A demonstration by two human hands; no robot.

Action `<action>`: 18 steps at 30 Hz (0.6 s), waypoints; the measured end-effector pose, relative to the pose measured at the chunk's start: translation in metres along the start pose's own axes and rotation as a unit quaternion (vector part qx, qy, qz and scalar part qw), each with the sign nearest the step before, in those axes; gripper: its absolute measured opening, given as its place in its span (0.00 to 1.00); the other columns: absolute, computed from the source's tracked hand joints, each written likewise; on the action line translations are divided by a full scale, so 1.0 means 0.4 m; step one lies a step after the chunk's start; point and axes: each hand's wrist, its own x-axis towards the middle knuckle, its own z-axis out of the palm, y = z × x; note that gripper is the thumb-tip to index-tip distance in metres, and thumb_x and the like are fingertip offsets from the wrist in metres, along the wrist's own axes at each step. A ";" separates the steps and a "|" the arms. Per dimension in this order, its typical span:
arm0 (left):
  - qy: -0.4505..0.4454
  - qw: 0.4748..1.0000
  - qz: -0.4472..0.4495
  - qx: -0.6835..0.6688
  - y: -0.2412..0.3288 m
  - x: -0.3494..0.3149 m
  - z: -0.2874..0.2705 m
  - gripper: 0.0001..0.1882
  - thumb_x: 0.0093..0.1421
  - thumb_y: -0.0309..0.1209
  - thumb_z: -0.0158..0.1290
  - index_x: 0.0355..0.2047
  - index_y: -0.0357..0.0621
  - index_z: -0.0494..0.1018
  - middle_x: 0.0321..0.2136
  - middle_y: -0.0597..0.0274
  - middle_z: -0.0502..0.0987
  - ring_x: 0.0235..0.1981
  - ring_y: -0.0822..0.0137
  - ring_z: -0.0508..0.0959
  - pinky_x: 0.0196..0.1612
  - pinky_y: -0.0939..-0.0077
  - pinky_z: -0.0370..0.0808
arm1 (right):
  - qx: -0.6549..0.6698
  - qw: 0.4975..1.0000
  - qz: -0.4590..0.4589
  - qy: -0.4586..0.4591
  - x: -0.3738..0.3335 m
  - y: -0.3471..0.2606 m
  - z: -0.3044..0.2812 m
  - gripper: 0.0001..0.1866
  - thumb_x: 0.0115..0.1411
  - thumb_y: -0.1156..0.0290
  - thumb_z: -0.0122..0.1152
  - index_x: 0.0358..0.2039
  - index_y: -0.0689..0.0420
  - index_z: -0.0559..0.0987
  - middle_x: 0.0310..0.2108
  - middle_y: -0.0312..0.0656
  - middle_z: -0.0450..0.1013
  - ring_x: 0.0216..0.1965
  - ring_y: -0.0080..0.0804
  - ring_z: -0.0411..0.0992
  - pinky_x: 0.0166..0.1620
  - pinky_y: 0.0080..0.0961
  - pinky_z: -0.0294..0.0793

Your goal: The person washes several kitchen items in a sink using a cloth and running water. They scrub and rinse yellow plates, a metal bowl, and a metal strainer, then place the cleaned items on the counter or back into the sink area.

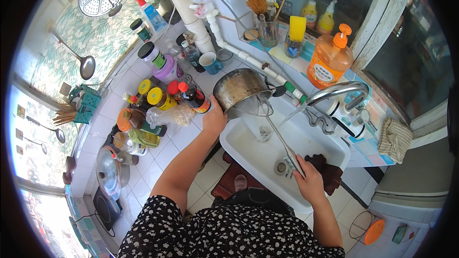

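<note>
My left hand point(214, 118) grips the side of a metal saucepan point(239, 86) with scorched, brownish walls. The pan is tipped over the far left end of the white sink point(239, 141), its mouth toward the basin. My right hand point(308, 179) is closed round the long handle of a wire-mesh strainer point(282, 136), whose head sits at the pan's mouth. Whatever lies inside the pan is hard to make out. From the curved chrome faucet point(337, 87) water runs into the sink, to the right of the strainer head. A drain fitting point(283, 167) shows in the basin.
Sauce bottles and jars crowd the left counter, including a red-capped dark bottle point(194, 96) close to my left hand. An orange pump bottle point(330, 59) stands behind the sink. A dark brown cloth-like thing point(327, 172) hangs over the sink's right edge. A striped cloth point(395, 139) lies farther right.
</note>
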 end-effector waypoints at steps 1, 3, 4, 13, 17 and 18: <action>0.014 1.000 0.012 0.013 0.000 0.000 0.000 0.47 0.51 0.35 0.51 0.59 0.24 0.34 0.23 0.47 0.75 0.24 0.49 0.77 0.28 0.60 0.73 | -0.001 1.000 -0.003 0.001 -0.002 -0.003 -0.002 0.26 0.52 0.70 0.58 0.53 0.50 0.67 0.30 0.45 0.69 0.28 0.46 0.70 0.31 0.35 0.70; 0.042 0.998 0.036 0.039 0.001 0.001 0.002 0.48 0.51 0.36 0.53 0.58 0.23 0.34 0.20 0.50 0.75 0.21 0.51 0.76 0.26 0.61 0.73 | -0.006 1.000 -0.008 0.002 -0.006 -0.004 -0.004 0.26 0.52 0.70 0.58 0.53 0.50 0.67 0.29 0.45 0.69 0.28 0.46 0.70 0.30 0.35 0.70; 0.046 0.997 0.040 0.038 0.003 0.000 0.000 0.48 0.51 0.36 0.53 0.58 0.23 0.34 0.20 0.50 0.75 0.21 0.51 0.76 0.26 0.61 0.73 | -0.012 1.000 -0.010 0.002 -0.009 -0.002 -0.004 0.26 0.52 0.70 0.58 0.53 0.50 0.67 0.29 0.45 0.69 0.28 0.46 0.70 0.30 0.35 0.70; 0.022 0.998 -0.001 -0.053 0.023 -0.001 0.002 0.44 0.51 0.34 0.51 0.57 0.22 0.38 0.25 0.44 0.76 0.26 0.49 0.77 0.30 0.61 0.73 | 0.014 0.998 0.050 -0.039 -0.028 -0.018 -0.019 0.25 0.54 0.72 0.56 0.53 0.56 0.66 0.37 0.48 0.70 0.39 0.45 0.70 0.41 0.29 0.69; -0.078 0.922 -0.063 -0.374 -0.076 0.049 0.214 0.35 0.51 0.32 0.49 0.53 0.20 0.49 0.32 0.42 0.75 0.35 0.51 0.77 0.38 0.65 0.73 | 0.100 0.993 0.060 0.004 -0.046 0.000 0.058 0.25 0.56 0.72 0.53 0.56 0.59 0.63 0.47 0.55 0.67 0.48 0.48 0.67 0.50 0.28 0.64; -0.118 0.863 -0.077 -0.485 -0.098 0.060 0.263 0.33 0.51 0.31 0.48 0.52 0.20 0.52 0.34 0.42 0.75 0.37 0.52 0.77 0.40 0.66 0.72 | 0.105 0.993 0.060 0.009 -0.042 -0.007 0.072 0.26 0.57 0.71 0.52 0.56 0.60 0.62 0.48 0.56 0.66 0.49 0.49 0.66 0.51 0.29 0.63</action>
